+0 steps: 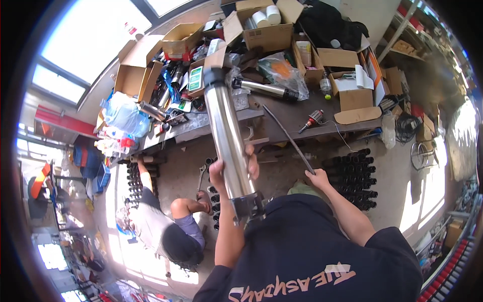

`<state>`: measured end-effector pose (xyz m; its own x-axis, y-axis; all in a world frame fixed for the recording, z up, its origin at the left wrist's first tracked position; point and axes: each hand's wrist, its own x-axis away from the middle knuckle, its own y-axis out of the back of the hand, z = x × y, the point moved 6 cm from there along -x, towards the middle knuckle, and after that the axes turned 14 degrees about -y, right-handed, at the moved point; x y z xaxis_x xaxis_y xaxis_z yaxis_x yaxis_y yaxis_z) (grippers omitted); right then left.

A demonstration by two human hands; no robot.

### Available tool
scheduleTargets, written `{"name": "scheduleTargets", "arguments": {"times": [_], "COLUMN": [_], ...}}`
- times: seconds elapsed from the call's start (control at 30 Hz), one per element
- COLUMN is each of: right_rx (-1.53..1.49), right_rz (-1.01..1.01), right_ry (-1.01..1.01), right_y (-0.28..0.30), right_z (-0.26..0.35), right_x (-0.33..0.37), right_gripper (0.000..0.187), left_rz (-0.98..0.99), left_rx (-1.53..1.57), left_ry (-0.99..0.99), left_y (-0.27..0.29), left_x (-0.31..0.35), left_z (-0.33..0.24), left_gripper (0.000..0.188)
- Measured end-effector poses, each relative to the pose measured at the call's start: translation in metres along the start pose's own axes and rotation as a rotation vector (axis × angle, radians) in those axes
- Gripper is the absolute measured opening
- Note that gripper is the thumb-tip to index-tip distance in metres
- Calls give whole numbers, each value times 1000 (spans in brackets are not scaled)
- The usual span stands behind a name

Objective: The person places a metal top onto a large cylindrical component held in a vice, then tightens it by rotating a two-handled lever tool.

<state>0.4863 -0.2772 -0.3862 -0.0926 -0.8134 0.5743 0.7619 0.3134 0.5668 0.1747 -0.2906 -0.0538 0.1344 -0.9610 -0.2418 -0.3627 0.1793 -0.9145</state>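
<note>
My left hand [216, 174] is wrapped from behind around a long shiny steel cylinder [225, 131], which looks like a pump body. The cylinder stands nearly upright, leaning a little, with a black collar at its top and a black fitting at its lower end near my chest. Much of the palm is hidden behind the metal. Lower right, my right hand [317, 178] grips the near end of a thin dark metal rod [291, 138]. The rod slants away to the left, its far end over the workbench [297, 111].
Another steel cylinder [266, 89] lies on the bench near a red-and-silver motor rotor [314, 119]. Open cardboard boxes [269, 39] crowd the back. Black cylindrical parts [352, 176] are stacked under the bench at right. At left a co-worker [166, 231] sits low, one arm stretched toward the bench.
</note>
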Motion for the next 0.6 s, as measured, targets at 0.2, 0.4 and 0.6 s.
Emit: {"name": "scheduleTargets", "arguments": {"times": [0.2,0.4,0.6], "right_rx": [-53,-40,-19], "right_rz": [-145,-99,3], "right_ry": [169,197,266], "right_y": [45,83,120], "right_z": [30,66,109], "right_x": [96,154,166], "right_gripper": [48,39,34], "left_rz": [-375,-526,-707], "left_rx": [178,367,97], "left_ry": [96,272,372], "left_y": [61,96,116], "left_x": [36,3,-70], "left_z": [-11,-20,-48], "left_gripper": [78,76,33]}}
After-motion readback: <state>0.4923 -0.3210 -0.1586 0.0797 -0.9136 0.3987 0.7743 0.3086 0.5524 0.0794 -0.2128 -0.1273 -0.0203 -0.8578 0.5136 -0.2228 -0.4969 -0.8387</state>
